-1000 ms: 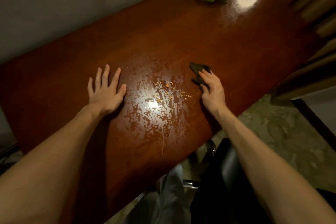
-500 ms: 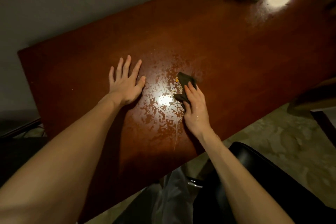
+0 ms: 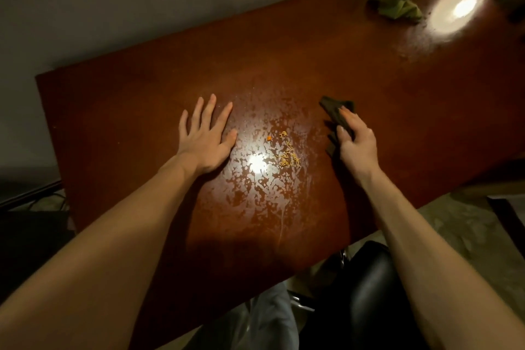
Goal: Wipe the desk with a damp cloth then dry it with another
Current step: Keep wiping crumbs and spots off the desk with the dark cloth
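Note:
The reddish-brown wooden desk (image 3: 355,71) fills the view, its middle covered in wet streaks that shine under a light. My right hand (image 3: 356,143) presses a dark damp cloth (image 3: 336,111) flat on the desk, right of the wet patch. My left hand (image 3: 206,138) lies flat on the desk with fingers spread, left of the wet patch, holding nothing. Small orange crumbs (image 3: 287,155) lie between the two hands. A crumpled green cloth (image 3: 396,3) sits at the far right end of the desk.
A grey wall runs along the desk's far edge. A black chair (image 3: 369,287) stands at the near edge under my right forearm. Pale stone floor (image 3: 468,233) shows at the lower right. A bright lamp reflection (image 3: 457,10) glares beside the green cloth.
My right hand has slid the dark cloth to the right, off the crumbs, which now lie uncovered. My left hand has stayed flat on the desk.

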The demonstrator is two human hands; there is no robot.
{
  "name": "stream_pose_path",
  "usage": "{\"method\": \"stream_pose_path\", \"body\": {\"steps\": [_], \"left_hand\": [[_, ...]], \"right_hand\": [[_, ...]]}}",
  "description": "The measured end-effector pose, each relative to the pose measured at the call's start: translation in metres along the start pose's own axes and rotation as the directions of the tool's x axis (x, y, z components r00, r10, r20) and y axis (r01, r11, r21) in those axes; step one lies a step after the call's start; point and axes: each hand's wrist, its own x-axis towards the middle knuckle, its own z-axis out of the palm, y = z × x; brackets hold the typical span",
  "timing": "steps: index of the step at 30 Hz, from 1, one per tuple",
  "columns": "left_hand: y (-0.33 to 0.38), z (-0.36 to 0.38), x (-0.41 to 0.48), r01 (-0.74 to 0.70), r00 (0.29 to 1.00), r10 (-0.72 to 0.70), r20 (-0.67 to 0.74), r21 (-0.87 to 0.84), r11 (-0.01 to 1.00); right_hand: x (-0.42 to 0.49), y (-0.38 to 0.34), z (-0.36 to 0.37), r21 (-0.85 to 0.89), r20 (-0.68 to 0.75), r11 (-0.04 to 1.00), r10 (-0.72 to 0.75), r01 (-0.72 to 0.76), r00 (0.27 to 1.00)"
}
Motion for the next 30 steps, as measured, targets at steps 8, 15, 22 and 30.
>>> {"method": "stream_pose_path", "body": {"steps": [8, 15, 22, 30], "left_hand": [[0.002, -0.002, 0.000, -0.002, 1.000, 0.002, 0.026, 0.015, 1.000], [-0.001, 0.001, 0.002, -0.011, 1.000, 0.011, 0.016, -0.001, 1.000], [0.000, 0.004, 0.002, -0.004, 1.000, 0.004, -0.021, 0.001, 1.000], [0.001, 0.002, 0.002, -0.008, 1.000, 0.008, -0.008, -0.011, 1.000]], "right_hand": [[0.008, -0.053, 0.052, -0.007, 0.518, 0.953, -0.257, 0.304, 0.816], [0.020, -0.028, 0.023, -0.064, 0.398, 0.955, -0.241, 0.289, 0.885], [0.118, -0.031, 0.025, 0.026, -0.055, 0.999, -0.024, 0.026, 0.998], [0.049, -0.072, 0.058, -0.020, 0.485, 0.941, -0.287, 0.339, 0.826]]}}
